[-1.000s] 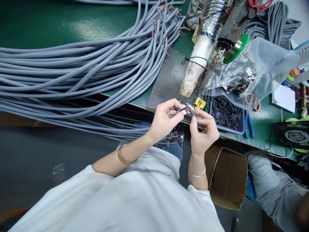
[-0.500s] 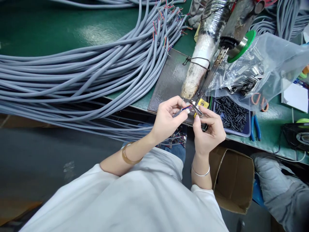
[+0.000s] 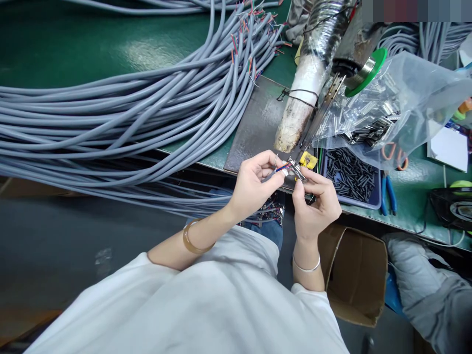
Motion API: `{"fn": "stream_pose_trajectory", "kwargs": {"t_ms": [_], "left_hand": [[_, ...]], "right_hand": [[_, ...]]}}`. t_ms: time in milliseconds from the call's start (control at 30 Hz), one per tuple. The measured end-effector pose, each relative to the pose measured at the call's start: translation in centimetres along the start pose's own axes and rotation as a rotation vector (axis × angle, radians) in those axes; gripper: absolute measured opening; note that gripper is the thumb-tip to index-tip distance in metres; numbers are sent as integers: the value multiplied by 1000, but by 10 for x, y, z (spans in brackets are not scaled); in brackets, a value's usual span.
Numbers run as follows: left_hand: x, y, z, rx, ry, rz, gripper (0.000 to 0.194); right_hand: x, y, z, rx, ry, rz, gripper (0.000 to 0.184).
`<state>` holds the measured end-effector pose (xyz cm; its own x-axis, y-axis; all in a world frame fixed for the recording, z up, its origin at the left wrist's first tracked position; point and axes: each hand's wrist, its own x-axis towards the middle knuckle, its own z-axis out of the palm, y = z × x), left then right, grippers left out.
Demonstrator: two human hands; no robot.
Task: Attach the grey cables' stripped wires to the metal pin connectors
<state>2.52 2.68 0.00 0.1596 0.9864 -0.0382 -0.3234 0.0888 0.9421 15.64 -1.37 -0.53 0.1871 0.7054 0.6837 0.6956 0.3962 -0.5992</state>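
My left hand (image 3: 254,184) pinches the stripped end of a grey cable (image 3: 275,170), whose coloured wires show at its tip. My right hand (image 3: 316,201) is closed on a small metal connector (image 3: 296,170) and holds it against those wires. Both hands meet just above the front edge of the green bench (image 3: 73,44), below the tip of a wrapped soldering tool (image 3: 302,105). A small yellow piece (image 3: 307,160) lies right behind the connector.
A thick bundle of grey cables (image 3: 121,118) covers the left of the bench. A dark metal plate (image 3: 258,123), a blue tray of black parts (image 3: 350,174), a clear bag of metal parts (image 3: 383,113), blue pliers (image 3: 389,191) and a cardboard box (image 3: 354,275) surround the hands.
The hands have stayed together at the bench edge, with small shifts of the fingers on the connector and wires. The view has shifted slightly.
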Motion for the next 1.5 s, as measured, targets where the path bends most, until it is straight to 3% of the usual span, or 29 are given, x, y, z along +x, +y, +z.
{"fn": "stream_pose_trajectory", "kwargs": {"t_ms": [533, 1000, 1500], "left_hand": [[2, -4, 1, 115, 6, 125, 11], [1, -9, -3, 134, -23, 126, 8], [4, -3, -1, 203, 8, 234, 6]], "right_hand": [[7, -2, 2, -44, 18, -7, 16], [6, 0, 0, -11, -18, 43, 16], [10, -1, 2, -68, 13, -58, 15]]}}
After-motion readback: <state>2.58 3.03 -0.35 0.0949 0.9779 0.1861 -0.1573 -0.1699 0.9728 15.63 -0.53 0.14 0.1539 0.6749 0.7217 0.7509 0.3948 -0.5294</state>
